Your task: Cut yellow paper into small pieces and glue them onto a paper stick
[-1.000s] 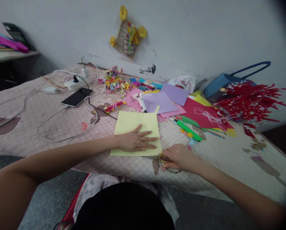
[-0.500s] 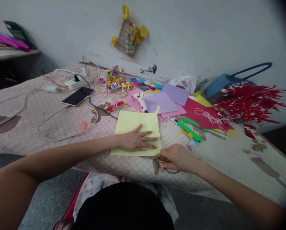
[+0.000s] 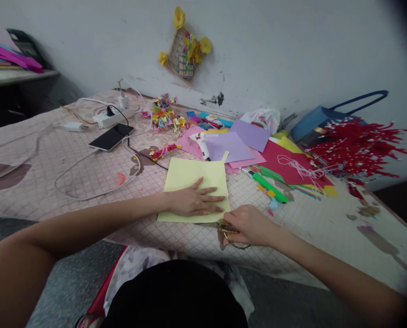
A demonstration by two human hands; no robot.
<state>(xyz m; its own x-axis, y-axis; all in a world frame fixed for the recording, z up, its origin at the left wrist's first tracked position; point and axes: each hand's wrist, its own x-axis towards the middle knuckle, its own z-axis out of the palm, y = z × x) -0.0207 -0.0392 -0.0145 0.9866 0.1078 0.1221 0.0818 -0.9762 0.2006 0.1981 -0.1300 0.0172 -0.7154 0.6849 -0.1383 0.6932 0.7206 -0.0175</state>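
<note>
A pale yellow sheet of paper [image 3: 193, 171] lies near the front edge of the table, with a narrow strip sticking up at its far right corner. My left hand [image 3: 195, 200] rests flat on the sheet, fingers spread. In my right hand [image 3: 247, 223] is a pair of gold-handled scissors [image 3: 220, 224], held low at the sheet's near right corner. The blades point left along the near edge of the paper and are partly hidden beneath it. One handle loop shows below my fingers.
Beyond the sheet are a white glue gun [image 3: 201, 145], purple paper [image 3: 229, 146] and a green cutter-like tool [image 3: 270, 187]. A phone [image 3: 111, 137] and power strip [image 3: 113, 118] with looping cables lie left. Red pipe-cleaner stems [image 3: 357, 146] and a blue bag [image 3: 317, 120] stand right.
My right hand and the scissors have slid slightly left along the paper's near edge. The left hand stays on the sheet.
</note>
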